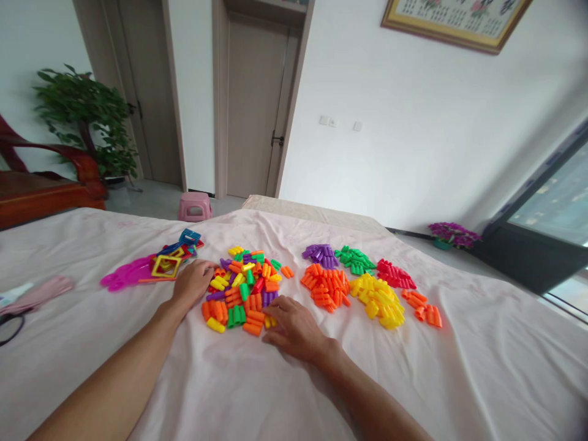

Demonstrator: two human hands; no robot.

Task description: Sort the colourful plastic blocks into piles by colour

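Observation:
A mixed pile of small plastic building pieces [248, 293] in orange, yellow, green, purple and red lies on the pale sheet between my hands. My left hand [195, 282] rests against the pile's left edge with its fingers loosely extended; their tips are partly hidden. At the lower right of the pile, my right hand [294, 327] reaches in, thumb and fingers apart around a yellow piece [271, 321] still among the others. To the right are single-colour heaps: purple [320, 255], green [354, 260], red [395, 274], orange [325, 286] and yellow [377, 300].
A few loose orange pieces [422, 307] lie at the far right. Left of the pile are a magenta plastic item [128, 274] and coloured frames [166, 266]. A pink cloth [43, 295] lies farther left. Beyond the sheet [220, 392] stands a pink stool [195, 207].

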